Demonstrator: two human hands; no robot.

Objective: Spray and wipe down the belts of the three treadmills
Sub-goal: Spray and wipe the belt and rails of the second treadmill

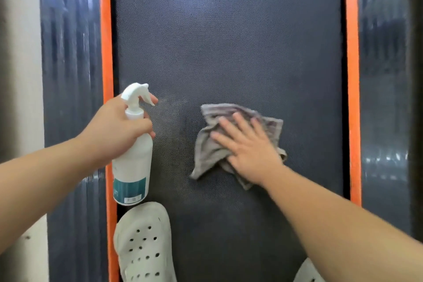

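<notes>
Head view, looking down on one treadmill. Dark textured belt (229, 41) fills the centre of the frame from top to bottom. A crumpled grey cloth (206, 151) lies on the belt, slightly right of its middle and in the lower half of the view. The right hand (247, 144) rests flat on top of the cloth, palm down, fingers straight and spread, pressing it against the belt surface; nothing is gripped. Cloth edges stick out past the hand on all sides.

A white spray bottle (134, 160) with a teal label is held above the belt's left edge, roughly upright, nozzle facing the upper right. The left hand (119, 126) grips the bottle at the neck, fingers curled round it, with the forefinger lying along the trigger. A paler, hazy patch shows on the belt just beside the nozzle; whether it is wet cannot be told.

An orange strip borders the belt on the left (106, 30) and another on the right (352, 52). Outside each strip runs a dark ribbed side rail, left (71, 52) and right (384, 75), both blurred.

A pale perforated clog (144, 242) stands on the belt at the bottom left, just below the bottle base. The tip of a second clog (309, 272) shows at the bottom edge under the right forearm. A light surface (20, 52) runs along the far left.
</notes>
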